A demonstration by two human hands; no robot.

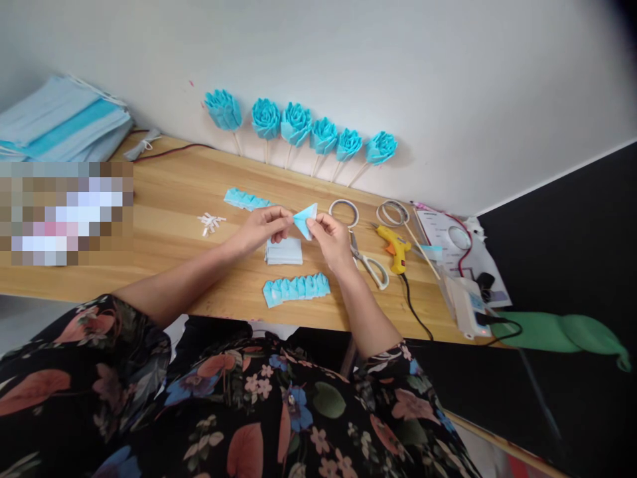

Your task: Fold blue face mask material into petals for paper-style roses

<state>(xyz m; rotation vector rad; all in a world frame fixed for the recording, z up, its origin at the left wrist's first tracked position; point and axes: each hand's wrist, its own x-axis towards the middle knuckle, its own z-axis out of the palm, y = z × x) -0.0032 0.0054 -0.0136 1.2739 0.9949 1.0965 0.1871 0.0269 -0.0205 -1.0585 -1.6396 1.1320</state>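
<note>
My left hand (263, 227) and my right hand (330, 239) together pinch a small folded blue piece (305, 220), shaped like a triangle, a little above the wooden table (169, 199). Right under the hands lies a small stack of blue squares (283, 251). A row of folded blue pieces (296, 289) sits near the table's front edge, and a second row of folded pieces (245, 199) lies farther back.
Several blue fabric roses on sticks (296, 126) lean on the wall. Scissors (369, 263), a yellow glue gun (394, 247), tape rings (344, 212), white scraps (210, 222) and a power strip (468, 307) lie around. Blue face masks (60, 119) are stacked far left.
</note>
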